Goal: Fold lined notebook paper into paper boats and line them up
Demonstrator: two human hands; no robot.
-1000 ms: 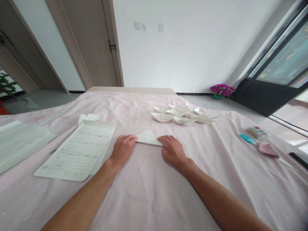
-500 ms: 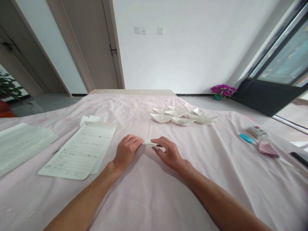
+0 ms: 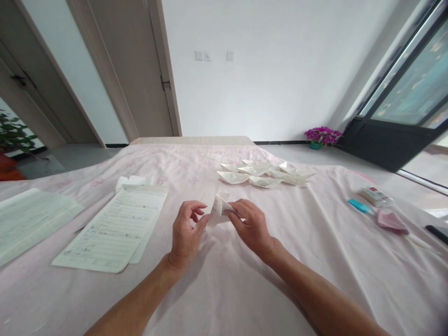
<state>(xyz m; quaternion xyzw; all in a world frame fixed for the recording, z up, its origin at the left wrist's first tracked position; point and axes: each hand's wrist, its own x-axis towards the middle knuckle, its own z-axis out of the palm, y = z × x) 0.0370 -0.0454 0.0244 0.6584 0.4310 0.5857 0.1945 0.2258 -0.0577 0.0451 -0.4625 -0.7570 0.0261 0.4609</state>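
Observation:
A small folded piece of white paper [image 3: 218,207] with writing on it is raised over the pink cloth, between my two hands. My right hand [image 3: 252,225] pinches its right side between thumb and fingers. My left hand [image 3: 187,229] is at the paper's left side, its thumb and fingers apart; the thumb tip is at or very near the paper's edge, and I cannot tell whether it touches. Beyond my hands, several folded paper boats [image 3: 261,173] sit close together on the cloth.
Lined, handwritten sheets [image 3: 115,228] lie to the left, with another pale sheet [image 3: 33,221] farther left. On the right are a blue item [image 3: 359,205], a clear-wrapped pack [image 3: 376,196], a pink cloth piece [image 3: 392,221] and a black object [image 3: 437,233]. The pink floral cloth [image 3: 217,289] has wrinkles.
The folded paper, flat and thin between both hands before, is now turned up and partly spread, showing its writing. My left hand's fingers have come off it and parted; my right hand still pinches it.

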